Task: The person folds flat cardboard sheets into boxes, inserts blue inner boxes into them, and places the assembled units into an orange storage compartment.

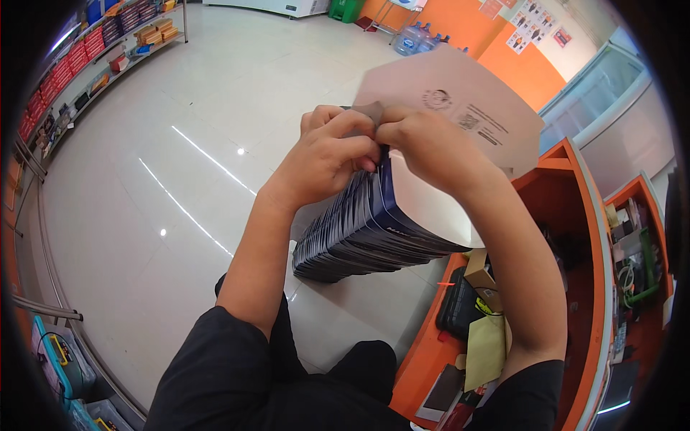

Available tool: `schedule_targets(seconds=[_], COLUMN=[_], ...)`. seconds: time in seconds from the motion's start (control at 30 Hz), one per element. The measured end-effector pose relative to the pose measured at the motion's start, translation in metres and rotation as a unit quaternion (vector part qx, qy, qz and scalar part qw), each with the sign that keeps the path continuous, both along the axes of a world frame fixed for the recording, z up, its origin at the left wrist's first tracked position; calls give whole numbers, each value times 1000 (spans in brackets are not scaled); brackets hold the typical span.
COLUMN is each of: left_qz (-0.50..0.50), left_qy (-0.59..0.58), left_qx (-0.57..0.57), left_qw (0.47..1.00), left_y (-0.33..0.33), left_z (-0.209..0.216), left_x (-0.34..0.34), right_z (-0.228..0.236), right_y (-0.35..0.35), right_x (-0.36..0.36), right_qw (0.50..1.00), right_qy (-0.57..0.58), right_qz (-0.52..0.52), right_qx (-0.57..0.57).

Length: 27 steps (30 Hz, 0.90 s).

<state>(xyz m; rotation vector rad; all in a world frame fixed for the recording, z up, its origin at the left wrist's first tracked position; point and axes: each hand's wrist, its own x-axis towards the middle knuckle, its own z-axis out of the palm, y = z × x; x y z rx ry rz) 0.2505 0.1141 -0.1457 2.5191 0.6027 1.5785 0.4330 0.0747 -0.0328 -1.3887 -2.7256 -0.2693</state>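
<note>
A tall stack of flat dark blue cartons [345, 237] rises in front of me, its top a pale, shiny face. Over its far end a beige cardboard sheet [410, 79] with angled corners and small dark print stands tilted up. My left hand [330, 147] is closed, fingers curled round a greyish folded flap at the sheet's near left corner, close to the stack's top edge. Right beside it, my right hand [420, 133] pinches the same corner, fingertips bent inward. The fingers hide exactly how the flap is folded.
An orange cabinet [575, 237] with open compartments stands at the right, holding a black case [460, 309] and a yellow envelope [486, 352]. Shelves of red boxes [68, 65] line the far left. Blue water bottles [415, 39] stand at the back. Teal bins [68, 366] sit lower left.
</note>
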Motion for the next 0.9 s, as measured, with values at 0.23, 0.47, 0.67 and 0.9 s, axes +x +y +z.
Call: schedule_targets(seconds=[0.23,0.47,0.67,0.9], left_qz=[-5,-76,-73,-79], left_qy=[-15,-26,-97,204], left_qx=[-31,-98,-91,-91], left_qw=[999,992,988,972], left_y=[3,-2,-37,-109], left_z=[1,-2,19,93], left_x=[-12,-10,11,41], right_z=[17,-113,-174,-183], right_y=[-44,-110,-136,-139], right_x=[57,118,71,37], right_qw=[950,566,670,753], right_qy=[248,808,739,631], right_qz=[107,-125,-52,-116], right_qx=[156,108,41,146])
